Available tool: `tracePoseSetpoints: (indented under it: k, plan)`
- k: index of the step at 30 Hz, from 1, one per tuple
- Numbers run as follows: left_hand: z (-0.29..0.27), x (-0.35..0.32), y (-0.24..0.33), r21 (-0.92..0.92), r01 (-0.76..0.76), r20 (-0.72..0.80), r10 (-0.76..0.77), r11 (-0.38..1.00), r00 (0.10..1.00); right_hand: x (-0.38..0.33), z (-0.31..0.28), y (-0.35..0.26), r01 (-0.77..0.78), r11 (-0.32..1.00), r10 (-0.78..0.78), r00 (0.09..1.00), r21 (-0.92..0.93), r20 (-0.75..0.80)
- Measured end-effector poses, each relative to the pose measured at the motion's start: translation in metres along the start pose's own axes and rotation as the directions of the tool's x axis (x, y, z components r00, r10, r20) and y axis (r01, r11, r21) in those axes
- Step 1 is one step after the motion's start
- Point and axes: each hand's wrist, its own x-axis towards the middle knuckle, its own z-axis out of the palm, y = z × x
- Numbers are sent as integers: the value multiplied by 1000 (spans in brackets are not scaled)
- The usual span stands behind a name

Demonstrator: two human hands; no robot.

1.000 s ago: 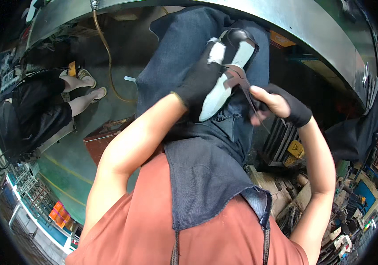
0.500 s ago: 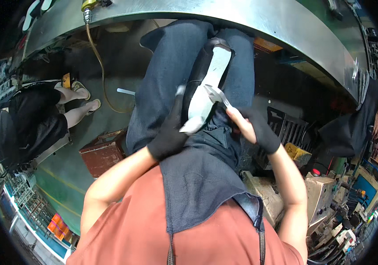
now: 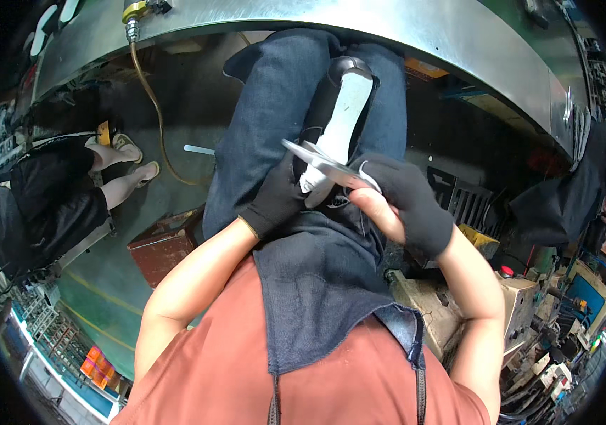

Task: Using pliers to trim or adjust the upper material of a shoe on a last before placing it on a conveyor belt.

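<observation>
Shoe [image 3: 351,110] is noted pale side up on the lap [image 3: 271,99], upper centre of the frame, heel end toward the top. A second ago no tool was seen in the right hand [image 3: 409,202]; half a second ago the metal tool [image 3: 326,163] was seen over the shoe's middle. It is now held across the toe end, where attention is judged to be centred. The tool is firmly clasped by the right hand; whether the shoe is touched by its tips cannot be told. The toe end is gripped narrowly by the left hand [image 3: 278,198]. Farther out, a steel bench [image 3: 402,21] is found along the top, a hose [image 3: 153,92] at upper left, a brown box [image 3: 163,249] at centre left and a dark crate [image 3: 469,198] at centre right.
</observation>
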Motion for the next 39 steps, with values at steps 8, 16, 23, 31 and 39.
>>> tracePoseSetpoints:
  k: [8, 16, 23, 31, 39]
  plan:
    - [-3, -15, 11, 181, 77, 71, -91, 980, 993, -11, 24, 4, 32, 993, -36, 999, -113, -36]
    - [4, -19, 23, 224, -123, -147, 158, 967, 976, -28, 21, 13, -86, 987, 73, 992, -133, -103]
    - [-25, -19, 102, 622, 274, -66, -300, 733, 952, -33, 7, 55, -328, 944, 326, 944, 41, 47]
    - [-9, 42, 63, 537, -234, -215, 400, 810, 891, 25, -46, 28, -235, 929, 272, 957, -285, 97]
    - [-16, 58, 82, -396, 2, -60, -28, 918, 998, 23, -21, 88, 22, 777, -153, 976, -629, -156]
